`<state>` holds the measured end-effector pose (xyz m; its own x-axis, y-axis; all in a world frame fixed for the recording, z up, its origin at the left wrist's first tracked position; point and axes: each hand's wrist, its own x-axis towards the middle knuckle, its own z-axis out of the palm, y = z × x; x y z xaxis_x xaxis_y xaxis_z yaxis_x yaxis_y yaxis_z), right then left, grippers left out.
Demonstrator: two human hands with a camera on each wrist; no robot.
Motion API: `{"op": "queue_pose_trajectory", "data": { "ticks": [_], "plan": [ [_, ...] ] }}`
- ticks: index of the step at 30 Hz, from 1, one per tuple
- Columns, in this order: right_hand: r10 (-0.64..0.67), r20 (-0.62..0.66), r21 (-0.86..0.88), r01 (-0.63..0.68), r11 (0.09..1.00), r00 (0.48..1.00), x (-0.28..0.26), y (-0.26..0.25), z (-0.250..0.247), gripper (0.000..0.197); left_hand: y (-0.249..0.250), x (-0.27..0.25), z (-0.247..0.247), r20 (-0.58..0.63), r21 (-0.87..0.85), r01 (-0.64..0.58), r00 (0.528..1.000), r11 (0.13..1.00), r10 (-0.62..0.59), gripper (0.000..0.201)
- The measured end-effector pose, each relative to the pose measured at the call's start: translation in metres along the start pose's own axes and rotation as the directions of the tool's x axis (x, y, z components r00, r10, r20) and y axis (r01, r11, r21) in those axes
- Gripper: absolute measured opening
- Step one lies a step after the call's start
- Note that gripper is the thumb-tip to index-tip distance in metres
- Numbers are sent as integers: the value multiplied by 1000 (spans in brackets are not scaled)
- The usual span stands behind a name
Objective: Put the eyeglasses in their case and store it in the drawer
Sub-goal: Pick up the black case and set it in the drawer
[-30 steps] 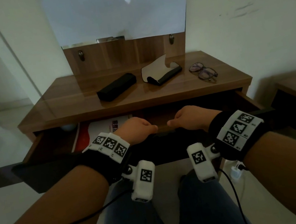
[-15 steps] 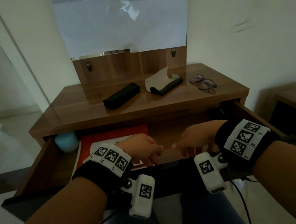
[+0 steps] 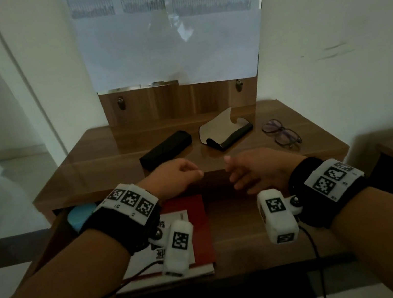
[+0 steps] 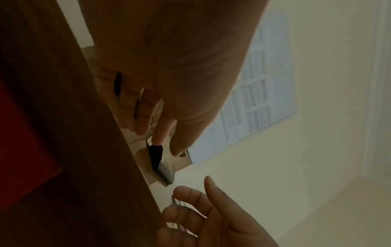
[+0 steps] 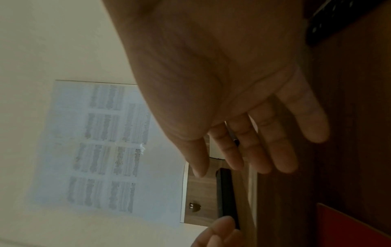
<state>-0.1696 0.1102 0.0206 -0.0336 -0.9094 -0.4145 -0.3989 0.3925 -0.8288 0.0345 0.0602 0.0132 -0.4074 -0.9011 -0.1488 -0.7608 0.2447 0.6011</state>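
With the drawer [image 3: 253,219] pulled open near the person, both hands, left hand [image 3: 173,178] and right hand [image 3: 258,170], hover empty with fingers loosely relaxed, likely ready to reach the eyeglasses [image 3: 281,132] lying far right on the table [image 3: 105,163] beside the open case [image 3: 226,131].

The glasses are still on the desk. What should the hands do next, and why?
Probably reach the right hand to the eyeglasses on the right of the desktop. The drawer is already pulled open, both hands hold nothing, and the open case lies just left of the eyeglasses, waiting for them.
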Motion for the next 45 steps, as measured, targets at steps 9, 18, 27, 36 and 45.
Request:
{"op": "queue_pose_trajectory", "data": {
  "ticks": [9,18,27,36,45],
  "plan": [
    [27,-54,309,-9,951,998,63,-27,-23,29,-11,76,-41,-141,1,128,982,992,-127,60],
    [91,-59,371,-63,926,994,97,-26,-30,28,-36,117,-42,-172,144,296,947,944,-270,80],
    [89,-69,284,-65,957,994,110,-27,-27,23,-46,128,-40,-159,77,271,953,960,-256,69],
    [84,-73,252,-63,966,994,104,-29,-23,25,-47,113,-43,-269,-41,143,951,989,-149,67],
    [-16,-8,417,18,909,1000,84,-36,-22,49,-13,83,-39,-192,-12,-159,969,987,153,66]
  ]
}}
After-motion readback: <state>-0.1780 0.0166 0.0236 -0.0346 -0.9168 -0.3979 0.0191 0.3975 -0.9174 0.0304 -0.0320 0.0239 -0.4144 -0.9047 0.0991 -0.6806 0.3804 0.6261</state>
